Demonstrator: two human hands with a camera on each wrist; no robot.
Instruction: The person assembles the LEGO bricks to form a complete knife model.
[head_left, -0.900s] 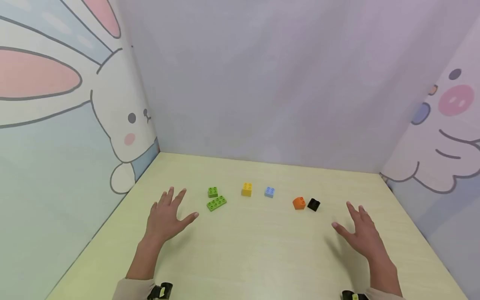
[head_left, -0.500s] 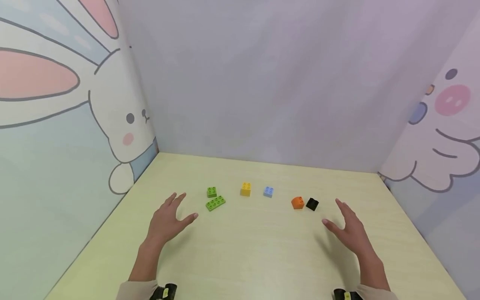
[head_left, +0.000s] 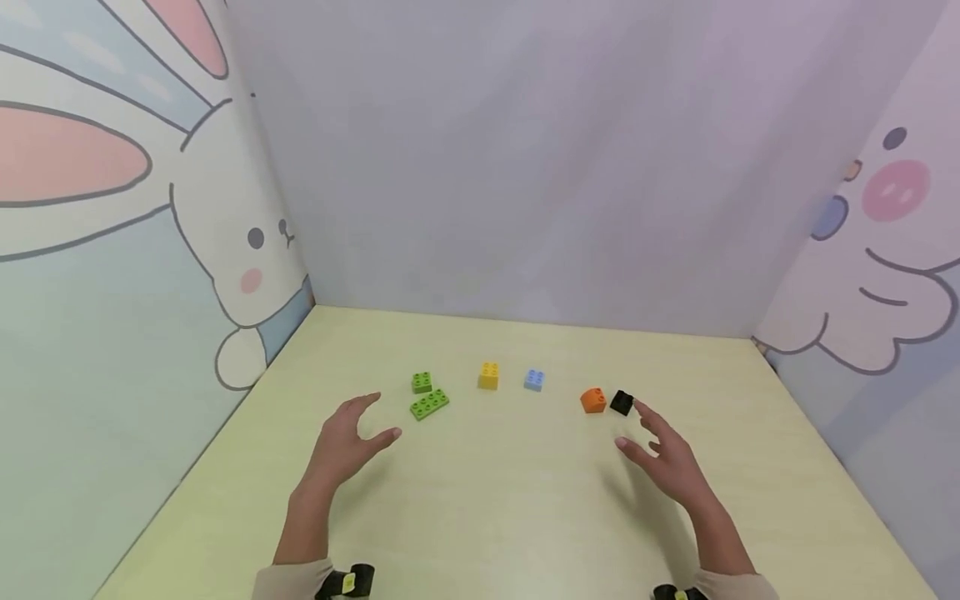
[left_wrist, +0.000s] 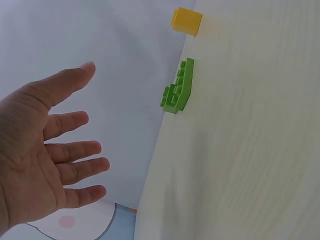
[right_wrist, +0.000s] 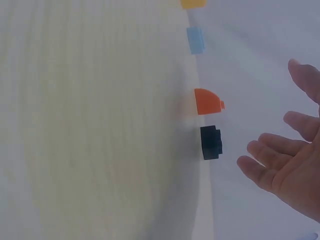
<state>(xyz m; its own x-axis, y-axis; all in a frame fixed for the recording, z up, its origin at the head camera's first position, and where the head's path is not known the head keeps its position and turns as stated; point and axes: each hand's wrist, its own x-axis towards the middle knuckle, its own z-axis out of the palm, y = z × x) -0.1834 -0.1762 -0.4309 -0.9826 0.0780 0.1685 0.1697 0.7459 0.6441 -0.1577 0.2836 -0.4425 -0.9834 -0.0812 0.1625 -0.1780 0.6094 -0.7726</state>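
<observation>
My left hand [head_left: 343,440] hovers over the left of the table, thumb and fingers spread, holding nothing. Just beyond it lie a long green brick [head_left: 430,404] and a smaller green brick [head_left: 422,382]. My right hand [head_left: 670,461] hangs above the table on the right with nothing in its grasp. Its fingertips overlap the edge of the black brick [head_left: 622,402] in the head view; the right wrist view shows a gap between them. Beside the black brick is an orange brick [head_left: 593,400] with a curved side. Farther back sit a yellow brick [head_left: 489,375] and a light blue brick [head_left: 534,380].
The pale wooden table [head_left: 480,500] ends at a plain grey-lilac back wall [head_left: 510,167]. A rabbit is drawn on the left wall panel [head_left: 105,350], and a pig-nosed figure on the right panel [head_left: 900,333].
My right hand has moved left, toward the black and orange bricks. The left hand has shifted slightly right, its fingers drawing closer together. The bricks have stayed in place; the head view has shifted a little.
</observation>
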